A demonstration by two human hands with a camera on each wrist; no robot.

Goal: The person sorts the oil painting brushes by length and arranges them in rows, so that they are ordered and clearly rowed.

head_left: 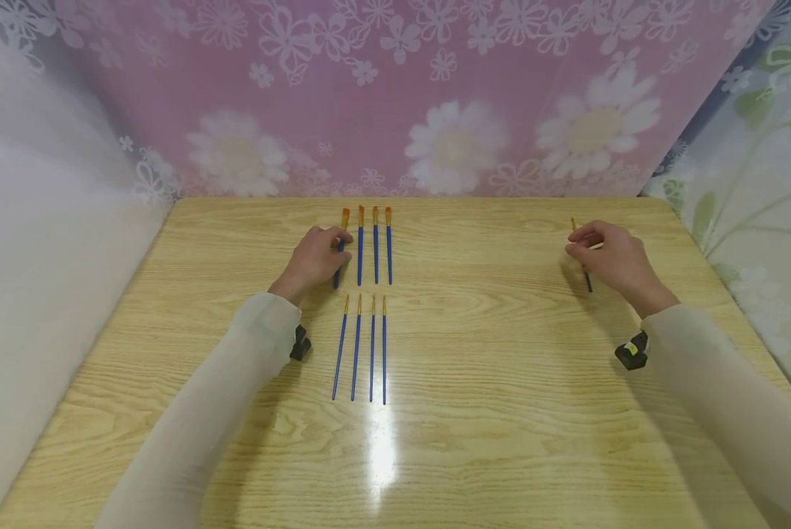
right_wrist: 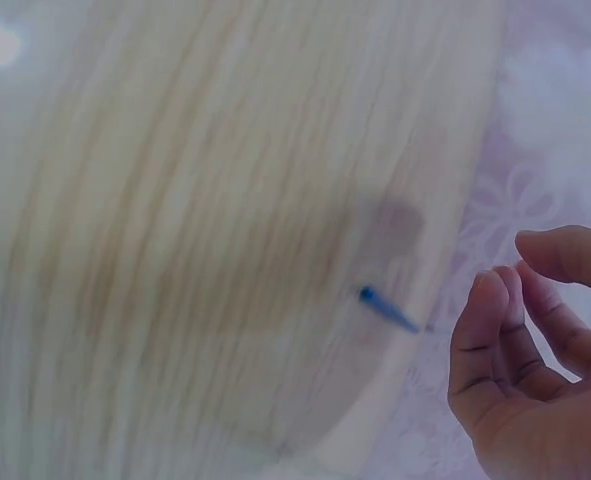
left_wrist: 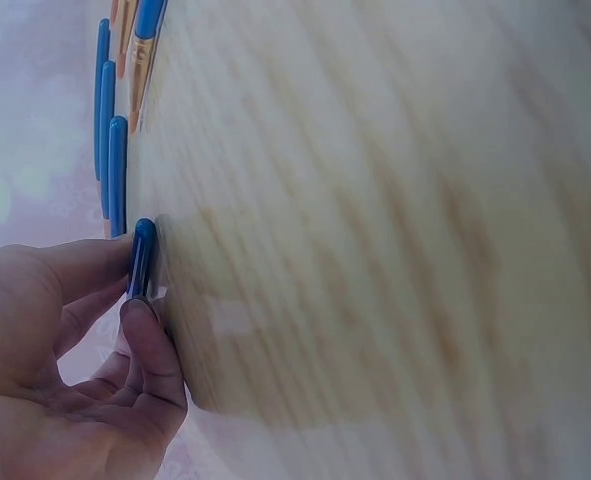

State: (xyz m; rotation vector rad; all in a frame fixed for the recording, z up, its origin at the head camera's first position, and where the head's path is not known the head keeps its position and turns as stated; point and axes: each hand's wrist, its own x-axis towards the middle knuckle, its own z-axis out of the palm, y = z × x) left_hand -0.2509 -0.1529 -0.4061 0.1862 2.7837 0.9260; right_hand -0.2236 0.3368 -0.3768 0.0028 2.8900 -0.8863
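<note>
At the left end of the upper row, my left hand (head_left: 317, 258) pinches a flat paintbrush (left_wrist: 142, 245) by its blue handle between thumb and fingers. Its orange bristles point to the far edge. Three more flat paintbrushes (head_left: 359, 253) lie just to the right of it. Over at the far right, my right hand (head_left: 610, 257) hovers above a thin blue paintbrush (head_left: 589, 282) lying on the table. In the right wrist view, the fingers are loosely bent, thumb close to the fingertips, nothing held; the brush (right_wrist: 388, 309) lies apart from them.
Several thin paintbrushes (head_left: 372, 360) with blue handles form a lower row, tips away from me. All lie on a wood-grain table (head_left: 488, 367). A pink floral curtain (head_left: 369, 95) hangs behind the far edge, with pale cloth at both sides.
</note>
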